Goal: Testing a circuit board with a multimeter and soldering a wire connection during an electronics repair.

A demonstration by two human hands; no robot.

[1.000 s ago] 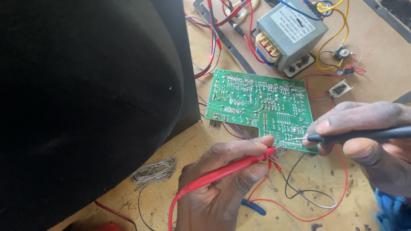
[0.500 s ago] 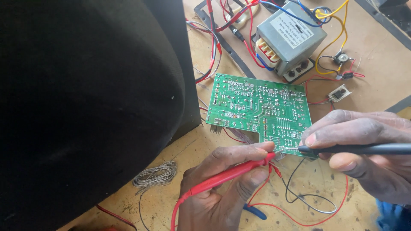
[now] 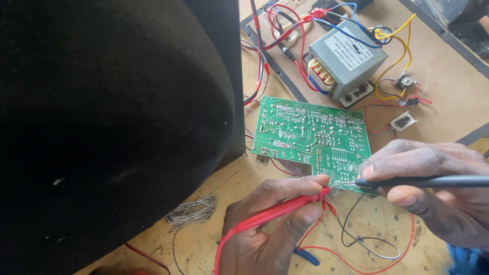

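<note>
A green circuit board point(image 3: 305, 135) lies solder side up on the wooden bench, near the middle. My left hand point(image 3: 270, 224) grips a red test probe point(image 3: 277, 211), its tip touching the board's near edge. My right hand point(image 3: 438, 188) comes in from the right and pinches a black test probe point(image 3: 428, 181). The black probe's metal tip rests on the same near edge, close to the red tip. Both tips sit within a few solder points of each other.
A grey transformer point(image 3: 346, 58) with red, blue and yellow wires stands behind the board. A big black cabinet point(image 3: 112, 127) fills the left side. A coil of thin wire point(image 3: 191, 210) lies on the bench point(image 3: 448, 61), and loose red and black leads trail below my hands.
The view has shifted slightly, so the board sits a little lower and to the right. Both hands have drawn closer together, with the two probe tips kept on the board's near edge.
</note>
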